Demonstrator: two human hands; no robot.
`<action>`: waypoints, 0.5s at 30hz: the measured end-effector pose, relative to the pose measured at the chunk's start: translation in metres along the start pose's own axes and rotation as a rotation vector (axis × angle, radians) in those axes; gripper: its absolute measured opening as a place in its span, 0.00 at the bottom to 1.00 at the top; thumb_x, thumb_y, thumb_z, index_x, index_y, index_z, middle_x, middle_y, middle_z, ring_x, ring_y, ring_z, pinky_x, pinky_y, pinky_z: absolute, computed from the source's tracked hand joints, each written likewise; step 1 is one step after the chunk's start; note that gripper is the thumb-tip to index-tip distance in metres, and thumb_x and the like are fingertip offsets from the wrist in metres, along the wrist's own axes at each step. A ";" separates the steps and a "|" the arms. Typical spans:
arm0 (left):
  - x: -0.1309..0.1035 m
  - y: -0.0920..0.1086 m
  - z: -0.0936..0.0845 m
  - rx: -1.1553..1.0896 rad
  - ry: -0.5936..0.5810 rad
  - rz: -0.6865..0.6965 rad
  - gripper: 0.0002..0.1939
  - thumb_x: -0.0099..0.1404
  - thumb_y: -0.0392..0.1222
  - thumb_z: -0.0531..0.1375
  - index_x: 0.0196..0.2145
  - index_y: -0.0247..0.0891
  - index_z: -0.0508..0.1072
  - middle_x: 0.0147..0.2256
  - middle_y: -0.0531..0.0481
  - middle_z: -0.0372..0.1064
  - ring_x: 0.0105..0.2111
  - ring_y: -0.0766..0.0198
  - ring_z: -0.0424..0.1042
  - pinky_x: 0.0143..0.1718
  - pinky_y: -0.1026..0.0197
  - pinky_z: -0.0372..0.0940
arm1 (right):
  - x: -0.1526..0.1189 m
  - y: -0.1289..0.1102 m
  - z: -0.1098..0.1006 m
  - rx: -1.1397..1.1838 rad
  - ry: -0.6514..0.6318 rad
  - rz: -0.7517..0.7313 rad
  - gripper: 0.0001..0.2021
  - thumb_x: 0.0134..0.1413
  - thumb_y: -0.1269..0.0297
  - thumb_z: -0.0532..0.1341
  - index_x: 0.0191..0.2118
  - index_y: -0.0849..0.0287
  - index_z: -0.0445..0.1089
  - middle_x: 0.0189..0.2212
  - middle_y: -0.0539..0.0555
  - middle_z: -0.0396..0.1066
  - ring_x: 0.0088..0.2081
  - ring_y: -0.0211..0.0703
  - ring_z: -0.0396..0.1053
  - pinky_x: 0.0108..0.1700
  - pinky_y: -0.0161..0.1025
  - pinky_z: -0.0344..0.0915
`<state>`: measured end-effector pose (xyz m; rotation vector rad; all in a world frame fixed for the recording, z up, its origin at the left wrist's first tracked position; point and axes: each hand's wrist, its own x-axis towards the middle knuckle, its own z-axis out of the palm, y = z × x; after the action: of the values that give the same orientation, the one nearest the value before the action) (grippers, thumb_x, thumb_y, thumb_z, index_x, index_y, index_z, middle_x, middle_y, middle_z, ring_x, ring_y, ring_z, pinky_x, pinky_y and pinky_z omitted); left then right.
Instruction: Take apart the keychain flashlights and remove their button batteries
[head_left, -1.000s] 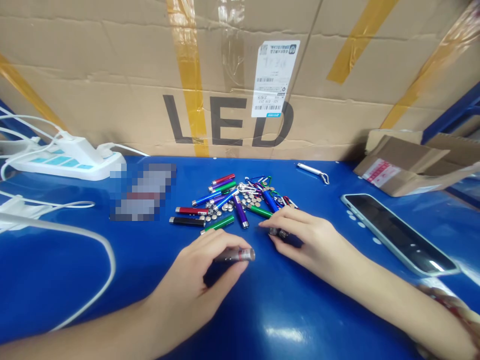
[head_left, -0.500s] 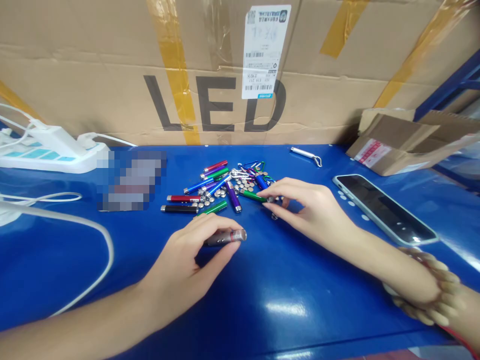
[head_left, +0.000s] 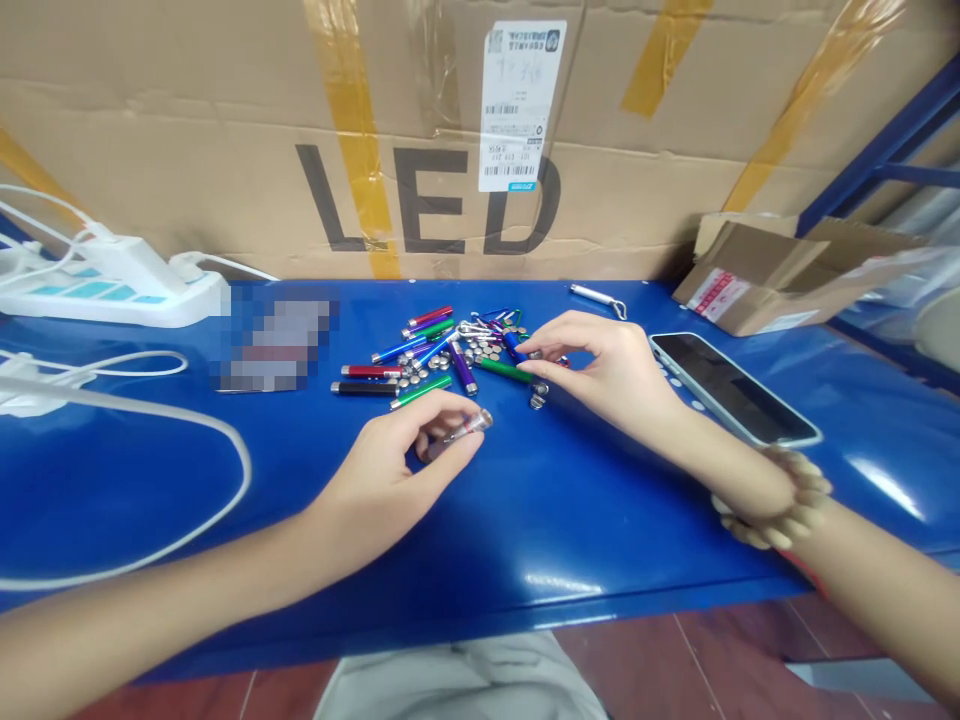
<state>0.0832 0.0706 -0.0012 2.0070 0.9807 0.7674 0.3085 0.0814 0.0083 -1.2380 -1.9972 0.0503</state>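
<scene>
My left hand [head_left: 409, 445] is closed round a small grey metal penlight [head_left: 471, 426], its silver end sticking out past thumb and forefinger. My right hand [head_left: 600, 365] reaches over the right side of the pile, thumb and fingertips brought close together in a pinch. What lies between them is too small to make out. Just by these fingertips are a blue penlight tube [head_left: 514, 347] and a green tube [head_left: 504, 370]. Loose silver button cells [head_left: 489, 350] lie among the tubes. A purple tube [head_left: 463, 368], a red tube [head_left: 371, 371] and a black tube [head_left: 365, 388] lie to the left.
A white penlight with a clip [head_left: 594, 294] lies farther back. On the right are a phone [head_left: 739, 388] and an open small carton [head_left: 742, 275]. A white power strip [head_left: 112, 290] and its cable [head_left: 244, 470] occupy the left. A large LED carton [head_left: 247, 200] stands behind.
The camera view has shifted, showing the table's front edge and floor. My right hand has moved slightly from the green tube's end towards the blue tube. My left hand keeps the grey penlight, now turned more upward.
</scene>
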 end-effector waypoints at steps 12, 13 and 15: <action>-0.005 0.013 0.000 -0.354 -0.095 -0.154 0.10 0.66 0.45 0.53 0.39 0.38 0.68 0.24 0.55 0.64 0.23 0.70 0.61 0.24 0.68 0.59 | -0.004 -0.012 0.000 0.056 -0.020 0.008 0.06 0.51 0.73 0.64 0.35 0.59 0.77 0.30 0.53 0.74 0.31 0.39 0.70 0.33 0.36 0.68; -0.006 0.014 0.000 -0.351 -0.111 -0.170 0.10 0.67 0.45 0.53 0.39 0.38 0.69 0.24 0.55 0.64 0.23 0.70 0.61 0.24 0.68 0.59 | -0.004 -0.012 -0.001 0.047 -0.024 0.011 0.06 0.50 0.73 0.65 0.35 0.59 0.77 0.29 0.53 0.74 0.30 0.39 0.70 0.33 0.35 0.68; -0.007 0.015 0.000 -0.343 -0.132 -0.189 0.11 0.67 0.46 0.53 0.40 0.38 0.69 0.24 0.55 0.64 0.23 0.70 0.61 0.25 0.67 0.59 | -0.005 -0.014 -0.001 0.040 -0.039 0.018 0.06 0.48 0.71 0.66 0.36 0.59 0.77 0.28 0.52 0.74 0.29 0.39 0.70 0.33 0.35 0.68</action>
<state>0.0849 0.0584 0.0095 1.6228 0.8809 0.6423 0.3000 0.0701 0.0121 -1.2386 -2.0087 0.1236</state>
